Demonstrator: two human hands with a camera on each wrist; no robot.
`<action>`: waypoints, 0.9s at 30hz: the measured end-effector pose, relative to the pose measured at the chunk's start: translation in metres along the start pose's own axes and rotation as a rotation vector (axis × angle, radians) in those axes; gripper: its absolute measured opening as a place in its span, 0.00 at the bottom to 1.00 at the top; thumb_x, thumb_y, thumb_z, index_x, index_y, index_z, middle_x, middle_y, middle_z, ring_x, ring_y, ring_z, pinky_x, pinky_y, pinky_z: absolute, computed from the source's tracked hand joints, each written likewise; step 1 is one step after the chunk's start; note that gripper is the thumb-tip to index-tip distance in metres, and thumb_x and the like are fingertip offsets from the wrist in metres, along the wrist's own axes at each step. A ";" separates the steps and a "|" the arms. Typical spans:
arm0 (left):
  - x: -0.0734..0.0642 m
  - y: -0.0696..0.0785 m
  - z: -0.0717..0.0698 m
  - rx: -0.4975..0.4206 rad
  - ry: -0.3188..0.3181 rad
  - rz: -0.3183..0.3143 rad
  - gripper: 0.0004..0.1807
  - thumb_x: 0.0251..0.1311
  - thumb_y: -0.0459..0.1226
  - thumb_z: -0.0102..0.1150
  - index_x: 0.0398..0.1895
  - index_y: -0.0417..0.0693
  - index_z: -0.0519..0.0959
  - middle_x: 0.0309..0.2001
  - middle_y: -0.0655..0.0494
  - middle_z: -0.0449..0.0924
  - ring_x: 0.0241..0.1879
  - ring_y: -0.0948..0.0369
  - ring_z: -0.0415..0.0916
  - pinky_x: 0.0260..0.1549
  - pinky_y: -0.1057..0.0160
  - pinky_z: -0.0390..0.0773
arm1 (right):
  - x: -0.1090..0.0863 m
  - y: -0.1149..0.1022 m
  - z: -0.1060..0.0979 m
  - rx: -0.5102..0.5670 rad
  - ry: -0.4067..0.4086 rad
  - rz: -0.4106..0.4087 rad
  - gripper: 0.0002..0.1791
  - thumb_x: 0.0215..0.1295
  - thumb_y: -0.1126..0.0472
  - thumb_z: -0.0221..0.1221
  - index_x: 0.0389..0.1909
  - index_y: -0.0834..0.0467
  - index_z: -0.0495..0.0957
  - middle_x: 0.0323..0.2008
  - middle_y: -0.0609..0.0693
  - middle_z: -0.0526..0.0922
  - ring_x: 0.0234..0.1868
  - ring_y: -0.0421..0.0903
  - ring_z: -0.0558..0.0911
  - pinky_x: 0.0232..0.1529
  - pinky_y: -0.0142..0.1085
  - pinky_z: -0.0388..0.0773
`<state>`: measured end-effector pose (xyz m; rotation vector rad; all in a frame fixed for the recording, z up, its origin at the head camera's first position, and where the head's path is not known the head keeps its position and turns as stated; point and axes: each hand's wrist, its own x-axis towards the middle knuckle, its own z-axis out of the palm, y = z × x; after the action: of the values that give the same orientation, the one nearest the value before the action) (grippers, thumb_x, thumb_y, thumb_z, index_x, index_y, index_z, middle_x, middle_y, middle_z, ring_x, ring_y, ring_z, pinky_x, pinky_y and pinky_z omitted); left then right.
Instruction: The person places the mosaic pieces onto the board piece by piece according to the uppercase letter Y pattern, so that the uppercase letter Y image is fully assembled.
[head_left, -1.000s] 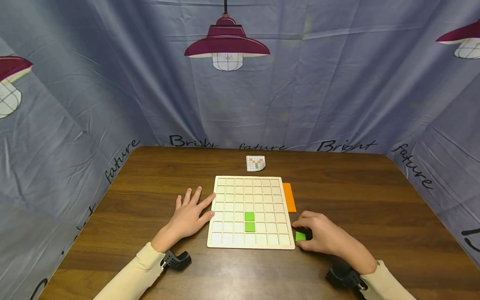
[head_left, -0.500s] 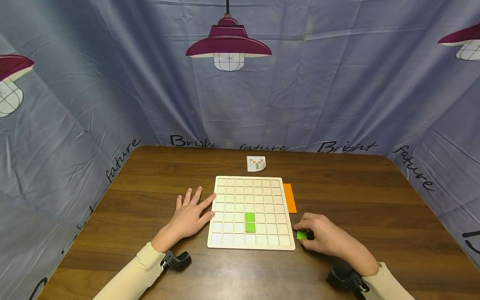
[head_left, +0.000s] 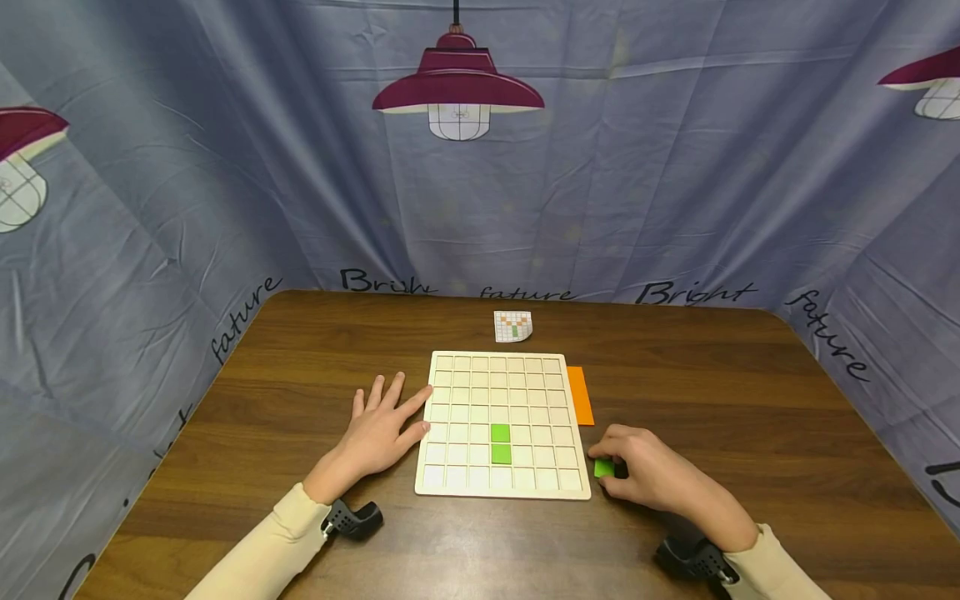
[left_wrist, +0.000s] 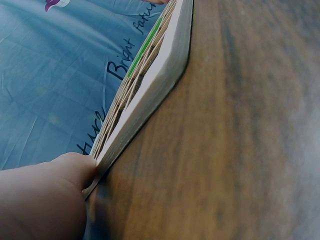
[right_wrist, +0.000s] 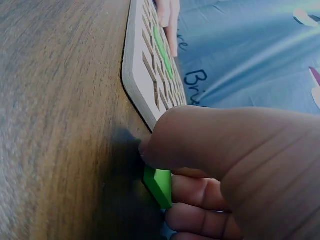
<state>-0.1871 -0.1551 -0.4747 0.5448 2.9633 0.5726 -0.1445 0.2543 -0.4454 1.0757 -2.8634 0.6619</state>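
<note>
A pale wooden grid board (head_left: 457,481) lies flat on the table, with two green square tiles (head_left: 500,433) set one above the other in its middle column. My left hand (head_left: 378,433) rests at the board's left side, fingers spread, index finger and thumb touching its edge. Just off the lower right edge, my right hand (head_left: 637,467) pinches a loose green tile (head_left: 603,468) between thumb and fingers, low over the table. In the right wrist view that green tile (right_wrist: 159,187) shows below the thumb, its far part hidden by the hand.
An orange strip (head_left: 581,396) lies against the board's upper right edge. Behind the board is a small paper card (head_left: 513,327) printed with a grid of orange and green squares. A blue-grey curtain (head_left: 585,192) with printed lamps hangs behind the brown wooden table (head_left: 720,375).
My right hand and the loose green tile have shifted very slightly right, away from the board's edge. My left hand and the board stay where they were.
</note>
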 end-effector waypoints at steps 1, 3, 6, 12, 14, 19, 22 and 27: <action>0.000 0.000 0.000 0.000 0.000 -0.001 0.32 0.75 0.53 0.49 0.79 0.61 0.62 0.80 0.33 0.49 0.79 0.28 0.39 0.68 0.20 0.41 | 0.000 0.000 0.001 0.000 0.002 0.002 0.13 0.51 0.69 0.70 0.40 0.61 0.88 0.31 0.41 0.79 0.29 0.29 0.70 0.29 0.25 0.71; 0.000 0.000 -0.001 0.002 0.000 -0.001 0.32 0.75 0.54 0.49 0.79 0.61 0.62 0.80 0.33 0.49 0.79 0.28 0.39 0.68 0.20 0.41 | 0.000 0.001 0.001 0.001 0.003 0.004 0.13 0.51 0.69 0.70 0.40 0.61 0.88 0.31 0.41 0.79 0.29 0.29 0.70 0.29 0.25 0.71; 0.000 0.000 -0.001 0.003 -0.001 -0.002 0.32 0.75 0.54 0.49 0.79 0.61 0.62 0.80 0.33 0.49 0.79 0.28 0.39 0.68 0.20 0.41 | 0.001 0.001 0.002 -0.001 0.017 -0.003 0.13 0.50 0.69 0.70 0.40 0.60 0.88 0.31 0.42 0.79 0.29 0.29 0.70 0.29 0.25 0.71; 0.000 0.000 -0.002 0.001 0.002 0.003 0.32 0.75 0.54 0.50 0.79 0.61 0.62 0.80 0.33 0.48 0.78 0.27 0.39 0.68 0.20 0.41 | 0.002 0.002 0.003 0.008 0.024 -0.005 0.13 0.51 0.69 0.70 0.39 0.60 0.87 0.32 0.42 0.80 0.29 0.29 0.71 0.29 0.25 0.72; 0.000 -0.001 -0.002 0.003 0.004 0.006 0.32 0.75 0.54 0.50 0.79 0.61 0.63 0.80 0.32 0.48 0.78 0.27 0.39 0.68 0.20 0.42 | 0.002 0.003 0.003 0.012 0.021 -0.003 0.12 0.51 0.69 0.70 0.39 0.60 0.87 0.32 0.42 0.80 0.29 0.30 0.71 0.29 0.25 0.72; 0.000 -0.001 -0.002 0.005 0.008 0.008 0.32 0.75 0.54 0.50 0.79 0.61 0.63 0.80 0.32 0.49 0.78 0.27 0.40 0.68 0.20 0.42 | 0.001 0.003 0.004 0.015 0.019 0.006 0.12 0.51 0.69 0.70 0.39 0.60 0.87 0.32 0.42 0.80 0.29 0.30 0.71 0.29 0.25 0.72; 0.000 0.000 -0.002 0.008 0.008 0.006 0.32 0.75 0.54 0.50 0.79 0.61 0.63 0.80 0.32 0.49 0.78 0.27 0.40 0.68 0.20 0.43 | 0.001 0.002 0.005 0.011 0.023 0.009 0.12 0.51 0.69 0.70 0.39 0.60 0.87 0.33 0.42 0.80 0.29 0.30 0.71 0.29 0.25 0.72; -0.001 0.001 -0.001 -0.001 -0.001 0.002 0.32 0.75 0.53 0.49 0.79 0.61 0.63 0.80 0.33 0.49 0.79 0.28 0.39 0.68 0.20 0.42 | 0.000 0.001 0.003 0.004 0.022 0.022 0.12 0.50 0.69 0.70 0.39 0.59 0.87 0.33 0.43 0.80 0.30 0.30 0.70 0.29 0.26 0.72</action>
<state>-0.1863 -0.1550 -0.4734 0.5484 2.9617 0.5735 -0.1443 0.2536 -0.4488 1.0318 -2.8607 0.6768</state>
